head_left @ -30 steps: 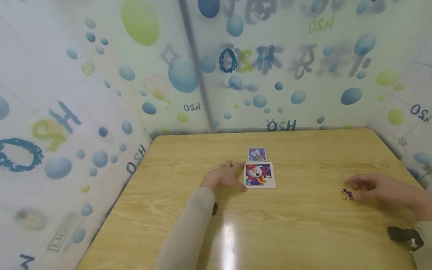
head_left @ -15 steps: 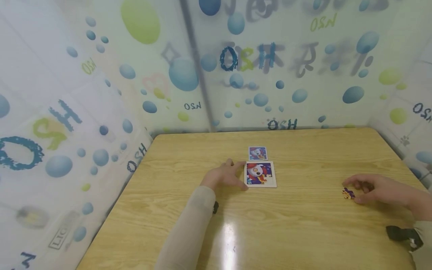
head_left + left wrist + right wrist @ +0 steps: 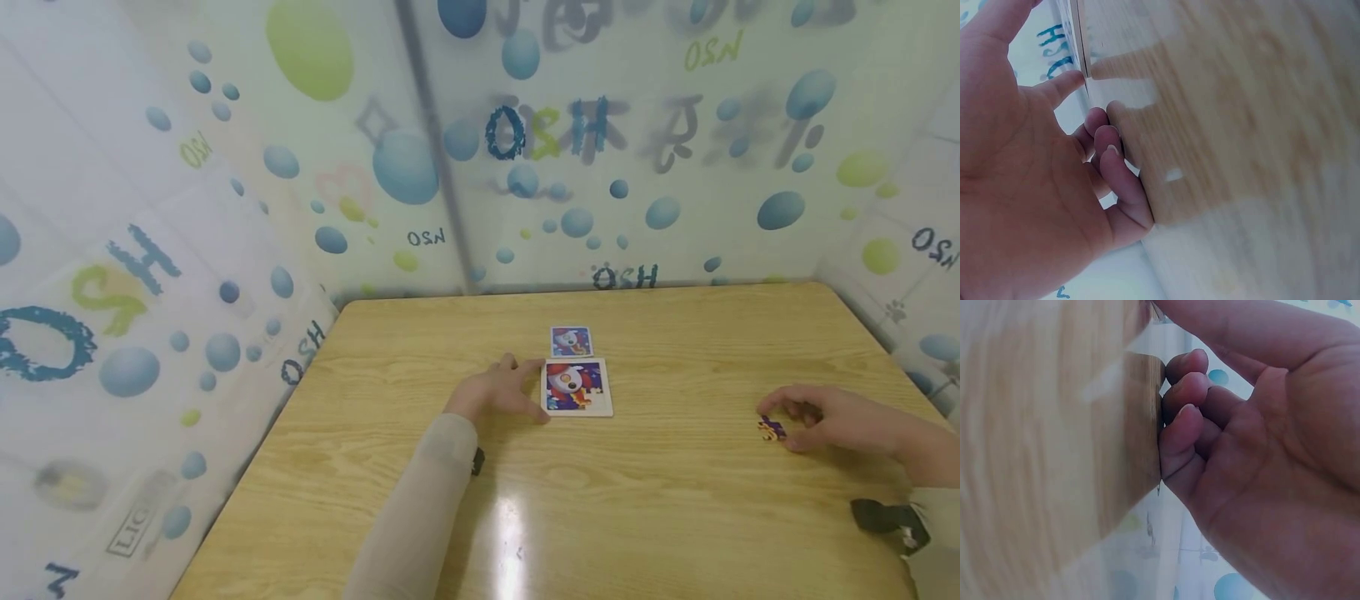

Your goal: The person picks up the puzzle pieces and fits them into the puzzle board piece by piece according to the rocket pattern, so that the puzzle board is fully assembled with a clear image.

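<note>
A white-framed jigsaw puzzle (image 3: 606,390) with a rocket picture lies mid-table in the head view. Its lower right part shows bare white. My left hand (image 3: 498,392) rests along its left side, the index finger and thumb spread straight and touching near the two left corners. Far to the right, my right hand (image 3: 840,423) pinches a small purple and yellow puzzle piece (image 3: 771,428) between thumb and index finger, close to the tabletop. In the right wrist view the other fingers (image 3: 1184,428) are curled against the table; the piece itself is hidden there.
Just behind the puzzle lies a small picture card (image 3: 572,342) with the same rocket design. The wooden table (image 3: 637,500) meets printed curtain walls (image 3: 645,150) at the back and sides. Dark straps (image 3: 881,515) sit on both wrists.
The piece at the right hand has turned slightly and the right fingers have shifted a little with it. The left hand and the puzzle have stayed in place.
</note>
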The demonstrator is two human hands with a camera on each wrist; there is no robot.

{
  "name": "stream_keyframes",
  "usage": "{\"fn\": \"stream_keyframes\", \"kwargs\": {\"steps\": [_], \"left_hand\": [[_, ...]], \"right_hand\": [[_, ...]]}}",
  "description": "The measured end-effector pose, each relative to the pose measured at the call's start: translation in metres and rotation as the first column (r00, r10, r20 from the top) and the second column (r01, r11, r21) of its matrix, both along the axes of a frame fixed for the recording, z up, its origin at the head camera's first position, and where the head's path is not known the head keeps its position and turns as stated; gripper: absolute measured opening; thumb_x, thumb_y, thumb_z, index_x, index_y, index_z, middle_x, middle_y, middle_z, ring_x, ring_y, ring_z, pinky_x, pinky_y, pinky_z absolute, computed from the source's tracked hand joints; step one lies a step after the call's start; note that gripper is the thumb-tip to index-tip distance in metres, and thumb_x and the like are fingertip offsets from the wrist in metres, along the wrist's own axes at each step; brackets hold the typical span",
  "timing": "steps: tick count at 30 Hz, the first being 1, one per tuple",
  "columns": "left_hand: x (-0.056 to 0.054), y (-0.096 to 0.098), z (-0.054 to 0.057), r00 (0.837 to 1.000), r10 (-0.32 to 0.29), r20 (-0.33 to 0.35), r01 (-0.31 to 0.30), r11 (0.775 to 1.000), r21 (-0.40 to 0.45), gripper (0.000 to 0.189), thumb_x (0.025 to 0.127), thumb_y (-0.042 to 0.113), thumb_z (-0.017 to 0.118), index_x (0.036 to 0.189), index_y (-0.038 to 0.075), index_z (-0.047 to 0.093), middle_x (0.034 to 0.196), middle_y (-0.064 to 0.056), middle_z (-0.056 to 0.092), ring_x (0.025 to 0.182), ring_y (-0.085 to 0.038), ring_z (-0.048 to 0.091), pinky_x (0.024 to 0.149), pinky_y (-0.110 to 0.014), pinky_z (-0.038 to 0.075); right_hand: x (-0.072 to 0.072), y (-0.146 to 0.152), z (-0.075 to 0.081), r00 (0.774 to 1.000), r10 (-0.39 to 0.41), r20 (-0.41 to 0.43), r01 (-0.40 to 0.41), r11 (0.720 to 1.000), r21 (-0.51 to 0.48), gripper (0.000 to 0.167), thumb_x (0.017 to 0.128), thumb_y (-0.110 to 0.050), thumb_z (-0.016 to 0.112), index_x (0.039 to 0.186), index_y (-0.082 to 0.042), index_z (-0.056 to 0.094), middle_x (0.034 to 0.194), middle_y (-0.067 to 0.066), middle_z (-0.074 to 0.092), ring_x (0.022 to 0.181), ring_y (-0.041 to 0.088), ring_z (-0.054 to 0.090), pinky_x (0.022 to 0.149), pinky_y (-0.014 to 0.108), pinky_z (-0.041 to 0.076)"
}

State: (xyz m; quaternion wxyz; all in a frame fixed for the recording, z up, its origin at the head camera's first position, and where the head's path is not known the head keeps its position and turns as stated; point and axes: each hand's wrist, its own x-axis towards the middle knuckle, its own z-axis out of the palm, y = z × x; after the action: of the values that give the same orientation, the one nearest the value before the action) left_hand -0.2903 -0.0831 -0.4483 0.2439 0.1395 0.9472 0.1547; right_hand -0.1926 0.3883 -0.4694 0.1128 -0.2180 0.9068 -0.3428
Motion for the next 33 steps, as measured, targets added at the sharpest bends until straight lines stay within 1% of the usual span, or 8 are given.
{"fn": "stream_keyframes", "kwargs": {"steps": [5,9,12,15,18,21,28,33], "left_hand": [[-0.0010,0.0000,-0.0012,1.000,-0.004,-0.007,0.004,1.000,-0.003,0.098,0.056,0.069,0.071,0.137,0.055,0.017,0.154,-0.005,0.011,0.140,-0.035,0.012,0.101,-0.067,0.023],[-0.0018,0.0000,-0.0018,1.000,-0.007,-0.008,0.007,1.000,-0.005,0.098,0.055,0.069,0.071,0.137,0.056,0.017,0.154,-0.005,0.011,0.140,-0.035,0.013,0.100,-0.067,0.023],[-0.0018,0.0000,-0.0020,1.000,-0.005,-0.007,0.005,1.000,-0.009,0.099,0.055,0.070,0.070,0.137,0.056,0.017,0.154,-0.005,0.011,0.140,-0.035,0.012,0.101,-0.067,0.023],[-0.0012,-0.0002,-0.0021,1.000,-0.003,-0.007,0.003,1.000,-0.013,0.099,0.055,0.070,0.070,0.137,0.055,0.017,0.153,-0.005,0.012,0.140,-0.035,0.014,0.101,-0.066,0.024],[-0.0011,-0.0003,-0.0023,1.000,-0.004,-0.004,0.004,1.000,-0.012,0.099,0.055,0.070,0.070,0.137,0.056,0.016,0.153,-0.005,0.013,0.139,-0.035,0.015,0.100,-0.066,0.024],[-0.0003,-0.0001,-0.0017,1.000,-0.007,-0.004,0.007,1.000,-0.010,0.099,0.056,0.069,0.070,0.137,0.055,0.016,0.153,-0.006,0.013,0.139,-0.036,0.014,0.100,-0.066,0.024],[0.0014,0.0000,0.0007,1.000,-0.002,-0.007,0.002,1.000,-0.007,0.098,0.058,0.067,0.070,0.138,0.053,0.017,0.153,-0.006,0.012,0.140,-0.036,0.013,0.101,-0.066,0.024],[0.0012,0.0003,0.0011,1.000,-0.005,-0.006,0.005,1.000,-0.004,0.098,0.057,0.068,0.071,0.138,0.053,0.017,0.152,-0.006,0.014,0.139,-0.036,0.015,0.100,-0.066,0.025]], "right_hand": [[0.0011,-0.0012,0.0017,1.000,-0.002,0.031,0.003,1.000,-0.007,0.039,0.080,-0.024,0.069,0.114,-0.011,0.056,0.085,0.003,0.040,0.071,0.009,0.038,0.054,0.023,0.032],[0.0015,-0.0018,0.0012,0.998,-0.015,0.054,0.015,1.000,0.007,0.039,0.081,-0.026,0.068,0.115,-0.011,0.056,0.088,0.003,0.042,0.073,0.009,0.039,0.056,0.022,0.033],[0.0015,-0.0025,0.0015,0.998,-0.034,0.059,0.033,0.999,0.032,0.041,0.081,-0.028,0.067,0.116,-0.011,0.056,0.092,0.001,0.046,0.077,0.002,0.042,0.060,0.019,0.037],[0.0012,-0.0032,0.0030,0.997,-0.053,0.061,0.049,0.996,0.071,0.043,0.081,-0.032,0.067,0.118,-0.012,0.055,0.098,0.001,0.050,0.084,-0.005,0.045,0.066,0.017,0.040],[0.0006,-0.0037,0.0047,0.995,-0.080,0.067,0.073,0.992,0.105,0.045,0.081,-0.036,0.066,0.118,-0.013,0.055,0.102,0.001,0.052,0.089,-0.009,0.047,0.069,0.016,0.043],[0.0000,-0.0036,0.0056,0.993,-0.096,0.068,0.087,0.988,0.125,0.045,0.080,-0.037,0.066,0.117,-0.013,0.055,0.102,0.002,0.053,0.088,-0.008,0.047,0.069,0.017,0.043],[0.0022,-0.0040,0.0041,0.992,-0.112,0.057,0.106,0.989,0.102,0.042,0.079,-0.035,0.068,0.113,-0.013,0.055,0.095,0.002,0.051,0.078,-0.002,0.043,0.063,0.019,0.039],[0.0038,-0.0045,0.0049,0.989,-0.137,0.053,0.131,0.986,0.103,0.041,0.080,-0.035,0.068,0.111,-0.012,0.056,0.096,0.002,0.055,0.078,-0.002,0.047,0.063,0.019,0.041]]}}
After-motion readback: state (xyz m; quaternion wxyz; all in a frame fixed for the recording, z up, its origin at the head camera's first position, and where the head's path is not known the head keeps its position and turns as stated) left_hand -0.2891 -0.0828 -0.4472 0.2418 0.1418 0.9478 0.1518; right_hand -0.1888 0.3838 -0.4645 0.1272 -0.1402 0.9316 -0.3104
